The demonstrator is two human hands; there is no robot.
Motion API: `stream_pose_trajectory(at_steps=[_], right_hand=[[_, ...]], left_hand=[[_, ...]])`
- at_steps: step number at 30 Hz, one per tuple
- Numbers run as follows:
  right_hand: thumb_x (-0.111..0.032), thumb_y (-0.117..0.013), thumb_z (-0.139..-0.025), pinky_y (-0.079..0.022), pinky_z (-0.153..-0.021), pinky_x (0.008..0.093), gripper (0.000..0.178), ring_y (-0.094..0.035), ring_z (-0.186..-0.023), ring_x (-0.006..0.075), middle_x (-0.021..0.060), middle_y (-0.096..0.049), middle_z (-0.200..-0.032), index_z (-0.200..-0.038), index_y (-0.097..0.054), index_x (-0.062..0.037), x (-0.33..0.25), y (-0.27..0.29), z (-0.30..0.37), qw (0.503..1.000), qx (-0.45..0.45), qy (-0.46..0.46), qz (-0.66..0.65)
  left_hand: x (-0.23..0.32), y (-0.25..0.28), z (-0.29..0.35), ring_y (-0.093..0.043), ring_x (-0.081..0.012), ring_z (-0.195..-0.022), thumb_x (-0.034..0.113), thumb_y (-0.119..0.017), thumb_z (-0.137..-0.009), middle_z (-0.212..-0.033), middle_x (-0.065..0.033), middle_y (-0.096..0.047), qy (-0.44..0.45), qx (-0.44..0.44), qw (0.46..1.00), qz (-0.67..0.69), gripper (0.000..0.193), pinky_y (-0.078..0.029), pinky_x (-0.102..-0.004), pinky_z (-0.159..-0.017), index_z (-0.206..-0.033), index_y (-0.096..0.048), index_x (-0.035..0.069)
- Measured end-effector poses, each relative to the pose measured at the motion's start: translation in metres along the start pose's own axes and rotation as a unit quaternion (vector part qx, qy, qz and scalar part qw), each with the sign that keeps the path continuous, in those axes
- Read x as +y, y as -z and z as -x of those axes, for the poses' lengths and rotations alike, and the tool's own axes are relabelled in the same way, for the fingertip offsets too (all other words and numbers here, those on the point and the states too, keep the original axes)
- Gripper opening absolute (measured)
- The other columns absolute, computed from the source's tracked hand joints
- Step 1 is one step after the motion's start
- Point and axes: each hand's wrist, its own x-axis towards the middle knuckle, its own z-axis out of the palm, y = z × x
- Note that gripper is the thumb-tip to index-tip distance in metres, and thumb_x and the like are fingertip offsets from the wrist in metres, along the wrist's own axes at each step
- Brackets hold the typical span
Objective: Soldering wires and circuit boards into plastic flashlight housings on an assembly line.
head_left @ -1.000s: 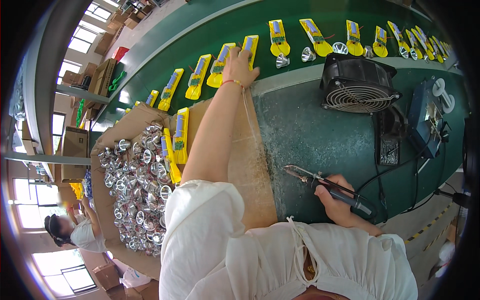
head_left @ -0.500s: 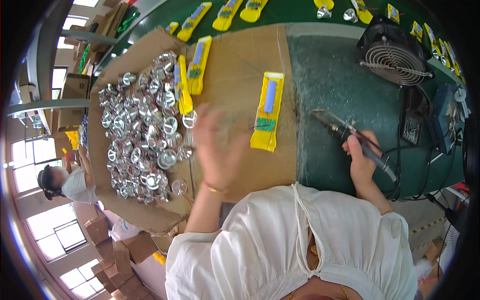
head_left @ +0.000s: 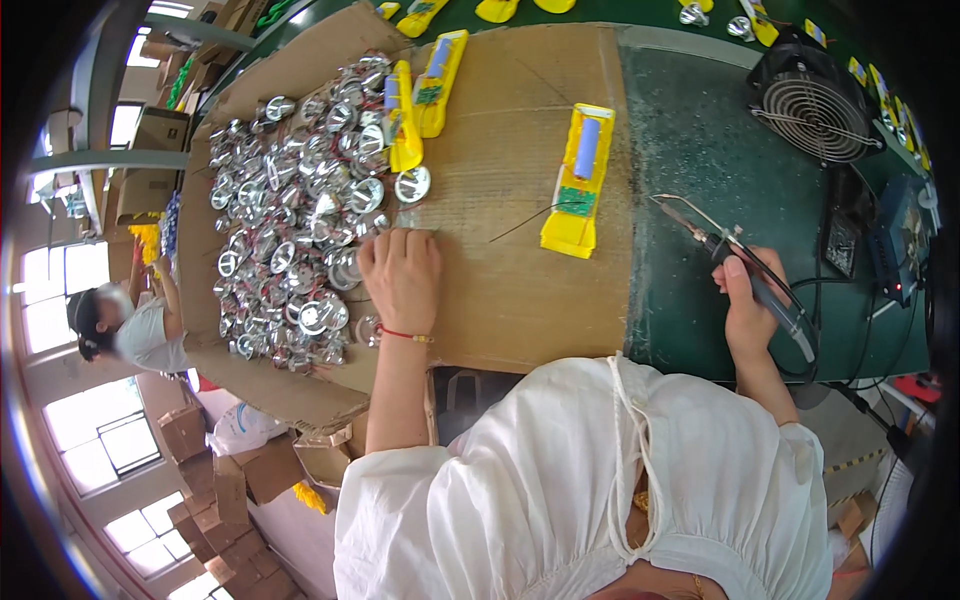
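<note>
My right hand (head_left: 750, 315) is wrapped round a soldering iron (head_left: 719, 248) with a thin metal tube along it; its tip points up and left over the green table. My left hand (head_left: 402, 280) rests at the right edge of the pile of silver reflector cups (head_left: 290, 200), fingers bent and together. Its fingertips are hidden, so what they hold does not show. Between my hands, on brown cardboard, lies a yellow plastic housing (head_left: 570, 235) with a blue cylindrical cell (head_left: 587, 148), a green circuit board (head_left: 575, 201) and a dark wire sticking out left.
Two more yellow housings (head_left: 405, 145) lie by the cups, which fill a cardboard box (head_left: 300, 400). A black fan (head_left: 815, 110) with a wire grille stands back right, near a blue box-shaped device (head_left: 900, 235) and cables. Further housings line the far edge. A person (head_left: 140, 325) works at far left.
My left hand has moved from above the cardboard down to the edge of the cup pile, its fingers now bent. The soldering iron stays in my right hand. The whole view has shifted.
</note>
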Motion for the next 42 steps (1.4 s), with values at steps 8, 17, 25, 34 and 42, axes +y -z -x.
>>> stream_pose_trajectory(at_steps=[8,17,25,34,42], right_hand=[[-0.006,-0.065,-0.077,-0.042,-0.054,0.023,0.015,-0.054,-0.06,0.0111,0.0082,-0.059,-0.075,-0.088,-0.057,0.0011,-0.018,-0.027,0.006,0.982,-0.157,0.108,0.012],[-0.008,-0.065,-0.078,-0.041,-0.052,0.0221,0.011,-0.053,-0.057,0.0085,0.0046,-0.058,-0.067,-0.083,-0.059,-0.0001,-0.025,-0.06,-0.007,0.987,-0.105,0.117,0.038],[-0.011,-0.068,-0.077,-0.041,-0.049,0.0218,0.015,-0.05,-0.054,0.0066,0.0032,-0.057,-0.063,-0.081,-0.057,-0.0007,-0.015,-0.057,-0.004,0.991,-0.101,0.087,0.026],[-0.011,-0.068,-0.078,-0.041,-0.05,0.0211,0.015,-0.05,-0.055,0.0057,0.0024,-0.057,-0.062,-0.08,-0.057,-0.001,-0.008,-0.059,-0.004,0.992,-0.094,0.073,0.034],[-0.009,-0.065,-0.08,-0.044,-0.056,0.0209,0.015,-0.056,-0.063,0.0081,0.0064,-0.062,-0.07,-0.087,-0.056,0.0012,-0.013,-0.042,0.003,0.997,-0.052,0.026,-0.053]], left_hand=[[0.049,0.022,-0.013,-0.056,-0.0058,-0.06,0.011,-0.06,-0.084,-0.068,-0.0008,-0.061,0.303,-0.201,0.702,0.612,0.012,-0.043,-0.0198,-0.053,-0.084,-0.059,-0.001],[0.081,0.0,-0.038,-0.059,-0.0154,-0.06,0.01,-0.068,-0.076,-0.071,-0.0086,-0.059,0.172,-0.128,0.813,0.541,0.011,-0.046,-0.0262,-0.055,-0.076,-0.065,-0.001],[0.086,-0.009,-0.047,-0.059,-0.0204,-0.058,0.012,-0.069,-0.073,-0.07,-0.0111,-0.059,0.19,-0.165,0.817,0.518,0.015,-0.046,-0.0292,-0.056,-0.069,-0.064,-0.002],[0.089,-0.006,-0.05,-0.059,-0.0193,-0.057,0.011,-0.068,-0.073,-0.067,-0.0108,-0.058,0.193,-0.168,0.811,0.526,0.015,-0.046,-0.0285,-0.054,-0.069,-0.063,-0.003],[0.087,-0.007,-0.049,-0.059,-0.0191,-0.057,0.011,-0.068,-0.072,-0.066,-0.0102,-0.058,0.192,-0.167,0.819,0.515,0.014,-0.045,-0.0283,-0.054,-0.069,-0.064,-0.002]])
